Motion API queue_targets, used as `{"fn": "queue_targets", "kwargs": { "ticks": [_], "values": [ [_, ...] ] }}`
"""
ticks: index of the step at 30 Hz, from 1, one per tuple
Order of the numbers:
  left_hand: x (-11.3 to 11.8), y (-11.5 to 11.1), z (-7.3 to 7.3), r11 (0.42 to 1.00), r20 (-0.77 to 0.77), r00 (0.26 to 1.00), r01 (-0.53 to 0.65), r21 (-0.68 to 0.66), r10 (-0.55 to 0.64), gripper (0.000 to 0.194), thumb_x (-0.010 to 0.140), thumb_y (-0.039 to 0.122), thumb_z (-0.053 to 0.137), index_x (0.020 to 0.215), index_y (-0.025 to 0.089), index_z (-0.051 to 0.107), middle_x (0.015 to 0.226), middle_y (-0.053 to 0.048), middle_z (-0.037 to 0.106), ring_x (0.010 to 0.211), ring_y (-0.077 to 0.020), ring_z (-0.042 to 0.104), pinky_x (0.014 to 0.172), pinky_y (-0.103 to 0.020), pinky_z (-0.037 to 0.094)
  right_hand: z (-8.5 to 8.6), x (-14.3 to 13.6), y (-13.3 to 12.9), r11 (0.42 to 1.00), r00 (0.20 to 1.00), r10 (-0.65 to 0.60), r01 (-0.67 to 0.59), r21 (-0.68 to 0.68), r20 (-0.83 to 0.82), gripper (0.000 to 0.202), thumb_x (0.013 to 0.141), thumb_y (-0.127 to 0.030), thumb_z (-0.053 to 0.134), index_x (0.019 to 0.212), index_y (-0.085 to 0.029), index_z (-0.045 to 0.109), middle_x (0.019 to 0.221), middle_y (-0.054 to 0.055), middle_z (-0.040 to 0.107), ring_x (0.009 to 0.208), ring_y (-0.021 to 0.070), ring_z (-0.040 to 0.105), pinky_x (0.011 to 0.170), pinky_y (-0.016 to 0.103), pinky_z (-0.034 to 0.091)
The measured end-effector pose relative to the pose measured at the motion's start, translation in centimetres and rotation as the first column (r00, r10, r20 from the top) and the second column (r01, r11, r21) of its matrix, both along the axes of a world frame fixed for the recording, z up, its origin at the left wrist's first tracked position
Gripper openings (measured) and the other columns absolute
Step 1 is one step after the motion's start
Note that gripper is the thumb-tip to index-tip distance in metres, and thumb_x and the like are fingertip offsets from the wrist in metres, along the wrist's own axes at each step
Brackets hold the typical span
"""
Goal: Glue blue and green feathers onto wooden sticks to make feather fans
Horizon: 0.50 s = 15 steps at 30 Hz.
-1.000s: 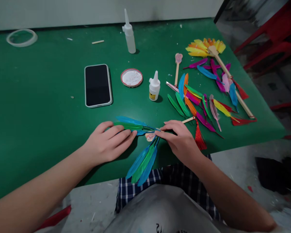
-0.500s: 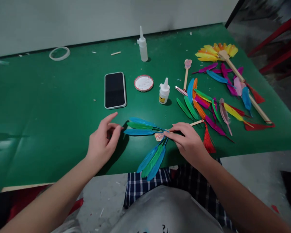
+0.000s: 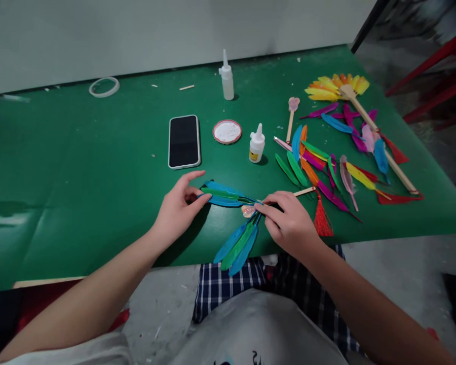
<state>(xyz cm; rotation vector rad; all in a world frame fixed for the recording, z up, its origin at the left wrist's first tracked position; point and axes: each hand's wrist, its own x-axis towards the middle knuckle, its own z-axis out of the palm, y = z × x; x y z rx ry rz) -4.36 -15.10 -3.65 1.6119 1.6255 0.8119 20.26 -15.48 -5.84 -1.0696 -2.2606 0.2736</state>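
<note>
Near the table's front edge, my right hand [image 3: 289, 219] pinches a wooden stick [image 3: 304, 191] where blue and green feather quills meet beside a pinkish flat piece [image 3: 248, 211]. A red tassel [image 3: 322, 219] hangs from the stick's far end. One bunch of feathers [image 3: 237, 248] fans down toward me, past the table edge. The other bunch of feathers [image 3: 225, 195] points left, and my left hand [image 3: 182, 203] is closed on its tips between thumb and fingers. My right fingers hide the join of quills and stick.
Ahead stand a small glue bottle [image 3: 257, 144] and a taller bottle [image 3: 227, 78], with a round lid [image 3: 227, 132] and a phone [image 3: 184, 142]. Loose colored feathers [image 3: 319, 162] and a yellow feather fan [image 3: 336, 88] lie at right. A clear ring [image 3: 104, 87] lies far left.
My left hand has moved right and closed on the tips of the left-pointing feathers, drawing them together. My right hand keeps its pinch on the stick.
</note>
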Motion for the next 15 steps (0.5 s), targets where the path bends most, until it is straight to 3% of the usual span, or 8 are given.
{"fn": "queue_targets", "kwargs": {
  "ticks": [6,8,10,12,15],
  "values": [
    [-0.3,-0.4,-0.4,0.995,-0.182,0.983,0.049,0.083,-0.033,0.045,0.08,0.031,0.053,0.123,0.021,0.041,0.072,0.001,0.056,0.059,-0.0102,0.051,0.056,-0.023,0.043,0.4,-0.3,0.3,0.999,0.996,-0.026,0.023,0.041,0.082,0.028,0.08,-0.01,0.042,0.086,-0.017,0.068,0.08,0.01,0.06,0.083,0.0197,0.051,0.067,0.035,0.047],
    [-0.1,-0.9,-0.1,0.977,-0.329,0.944,0.055,0.208,0.017,0.041,0.081,0.03,0.052,0.12,0.021,0.045,0.083,-0.002,0.057,0.066,-0.0114,0.052,0.06,-0.024,0.043,0.4,-0.3,0.3,0.999,0.995,-0.035,0.031,0.044,0.09,0.028,0.08,-0.01,0.042,0.085,-0.017,0.068,0.081,0.01,0.06,0.083,0.0198,0.051,0.068,0.035,0.046],
    [0.4,-1.3,0.1,0.908,-0.493,0.866,0.135,0.396,0.086,0.033,0.08,0.026,0.054,0.113,0.021,0.052,0.094,-0.006,0.056,0.075,-0.014,0.053,0.066,-0.027,0.043,0.4,-0.3,0.3,0.999,0.995,-0.04,0.036,0.04,0.09,0.028,0.08,-0.01,0.042,0.085,-0.016,0.068,0.081,0.01,0.06,0.083,0.02,0.051,0.068,0.035,0.046],
    [1.2,-1.5,0.2,0.795,-0.613,0.785,0.317,0.517,0.085,0.027,0.078,0.021,0.056,0.105,0.022,0.059,0.098,-0.007,0.057,0.081,-0.0161,0.052,0.072,-0.03,0.042,0.3,-0.3,0.2,0.999,0.995,-0.036,0.034,0.025,0.092,0.028,0.08,-0.01,0.041,0.086,-0.017,0.068,0.083,0.01,0.06,0.083,0.0204,0.05,0.068,0.036,0.046],
    [2.7,-1.4,0.0,0.668,-0.718,0.695,0.556,0.495,-0.047,0.024,0.078,0.017,0.055,0.101,0.024,0.062,0.091,-0.004,0.061,0.082,-0.0168,0.051,0.073,-0.03,0.039,0.3,-0.2,0.2,1.0,0.995,-0.022,0.022,0.001,0.096,0.027,0.08,-0.011,0.042,0.087,-0.016,0.068,0.084,0.011,0.06,0.084,0.0208,0.05,0.069,0.036,0.045]
  ]
}}
